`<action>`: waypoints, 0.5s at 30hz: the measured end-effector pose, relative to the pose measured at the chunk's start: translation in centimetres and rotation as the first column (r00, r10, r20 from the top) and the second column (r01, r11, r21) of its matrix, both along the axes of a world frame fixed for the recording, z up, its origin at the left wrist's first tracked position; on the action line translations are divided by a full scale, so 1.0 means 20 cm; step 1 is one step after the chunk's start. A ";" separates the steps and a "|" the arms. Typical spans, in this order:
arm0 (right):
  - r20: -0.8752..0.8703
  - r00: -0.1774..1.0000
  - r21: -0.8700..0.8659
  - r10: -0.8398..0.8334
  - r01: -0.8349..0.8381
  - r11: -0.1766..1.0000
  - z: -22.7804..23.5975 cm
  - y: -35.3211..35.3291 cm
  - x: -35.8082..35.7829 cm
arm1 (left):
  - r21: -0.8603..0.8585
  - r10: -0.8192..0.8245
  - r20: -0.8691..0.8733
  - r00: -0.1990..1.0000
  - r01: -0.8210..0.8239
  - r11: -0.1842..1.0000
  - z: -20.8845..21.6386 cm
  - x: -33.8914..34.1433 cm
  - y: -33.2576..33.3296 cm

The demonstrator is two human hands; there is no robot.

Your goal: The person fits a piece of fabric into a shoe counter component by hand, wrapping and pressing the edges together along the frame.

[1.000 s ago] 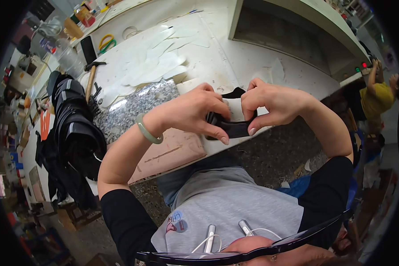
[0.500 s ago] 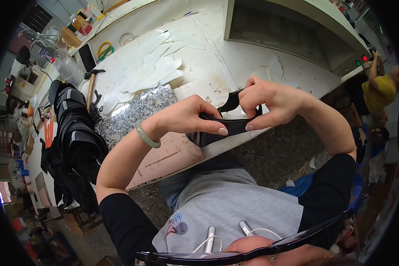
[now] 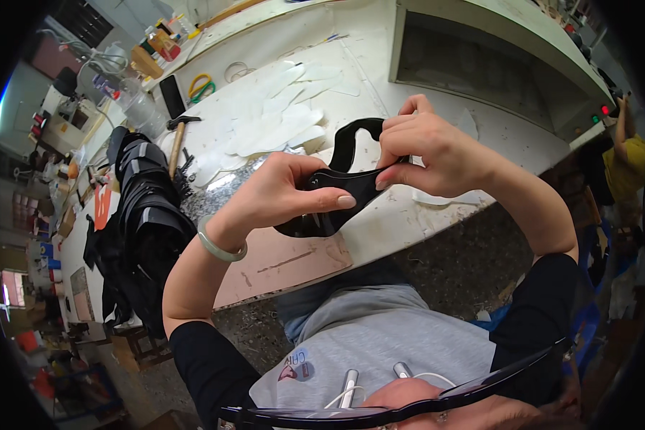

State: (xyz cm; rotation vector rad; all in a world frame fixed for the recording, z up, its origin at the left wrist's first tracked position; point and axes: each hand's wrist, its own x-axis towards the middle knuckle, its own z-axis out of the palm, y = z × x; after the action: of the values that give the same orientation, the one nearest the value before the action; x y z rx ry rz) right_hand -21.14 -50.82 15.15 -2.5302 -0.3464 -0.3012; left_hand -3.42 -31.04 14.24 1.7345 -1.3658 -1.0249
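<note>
A black shoe upper (image 3: 362, 188) with a glossy lower part is held up between my two hands over the table's front edge. My left hand (image 3: 283, 192), with a pale green bangle on its wrist, pinches its left side, the thumb lying along the outside. At the opposite side, my right hand (image 3: 437, 154) grips the edge between thumb and bent fingers. A curved black band of the upper rises in a loop beyond the hands. Parts of the edge are hidden behind my fingers.
A long stack of black uppers (image 3: 150, 186) lies left. Beyond are a hammer (image 3: 177, 147), scissors (image 3: 202, 87), a phone (image 3: 172, 97) and thin white cut pieces (image 3: 287, 118). A pink board (image 3: 294, 261) covers the near edge. A white box-like machine (image 3: 444, 86) stands back right; a person in yellow (image 3: 627, 154) is beyond.
Both hands have tilted the upper and brought it slightly higher in view. My right hand has moved up and its band now stands out more openly. The whole view has shifted a little.
</note>
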 end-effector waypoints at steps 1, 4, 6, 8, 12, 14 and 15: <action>0.011 1.000 0.004 0.015 -0.015 1.000 -0.01 0.01 0.03 | 0.002 0.042 -0.073 0.996 -0.042 0.999 -0.01 0.02 0.03; -0.018 0.996 0.067 0.083 -0.081 0.994 -0.10 0.07 0.12 | -0.114 0.121 0.090 0.989 -0.111 0.987 -0.03 0.03 0.11; -0.053 0.998 0.117 0.024 -0.017 0.993 -0.15 0.13 0.19 | -0.404 0.217 0.461 0.861 -0.014 0.915 -0.08 0.03 0.15; -0.059 0.998 0.084 -0.004 0.009 0.996 -0.24 0.18 0.29 | -0.446 0.276 0.578 0.768 0.014 0.895 -0.17 0.05 0.19; 0.126 0.992 0.016 0.022 -0.024 1.000 -0.45 0.25 0.44 | -0.041 0.326 0.205 0.923 -0.325 0.945 -0.18 0.09 0.30; 0.226 0.972 -0.001 0.070 -0.072 0.997 -0.50 0.29 0.48 | 0.112 0.344 -0.186 0.920 -0.328 0.938 -0.25 0.17 0.38; 0.243 0.966 -0.004 0.087 -0.089 0.996 -0.51 0.30 0.50 | 0.154 0.363 -0.264 0.894 -0.332 0.931 -0.25 0.20 0.41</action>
State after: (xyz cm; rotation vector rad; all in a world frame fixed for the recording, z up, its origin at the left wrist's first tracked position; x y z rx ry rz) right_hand -11.15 -44.77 4.91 -2.4665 -0.5497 -0.5791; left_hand 0.51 -22.87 9.28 1.7420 -0.7935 -1.1051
